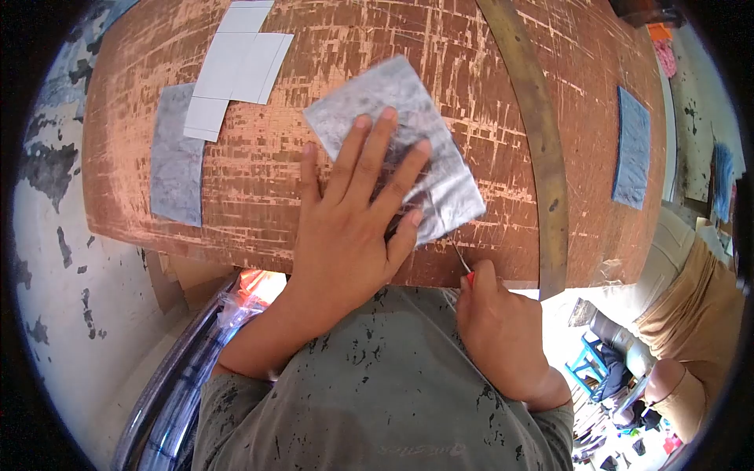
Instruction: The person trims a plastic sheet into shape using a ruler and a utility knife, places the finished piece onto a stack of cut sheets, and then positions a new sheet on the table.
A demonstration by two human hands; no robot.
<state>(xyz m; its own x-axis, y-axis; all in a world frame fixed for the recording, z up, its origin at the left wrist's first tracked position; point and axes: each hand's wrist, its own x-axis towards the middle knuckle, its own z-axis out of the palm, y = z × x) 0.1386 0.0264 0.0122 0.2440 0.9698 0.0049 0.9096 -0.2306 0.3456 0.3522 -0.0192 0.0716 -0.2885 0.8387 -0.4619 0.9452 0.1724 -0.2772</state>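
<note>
My left hand (357, 188) lies flat with its fingers spread, pressing on a silvery grey sheet (412, 86). The sheet sits tilted on a scratched brown board (471, 94). At the board's near edge, my right hand (503, 330) is closed around a knife (462, 259) with a thin blade and a bit of red at the handle. The blade points up toward the sheet's lower edge; I cannot tell whether it touches. Most of the knife's handle is hidden in my fist.
White paper templates with drawn lines (243, 59) partly overlap a grey strip (177, 157) on the left. A long worn metal strip (542, 133) crosses the board on the right. Beyond it lies a blue-grey piece (631, 149). Another person's legs (683, 290) are at the right.
</note>
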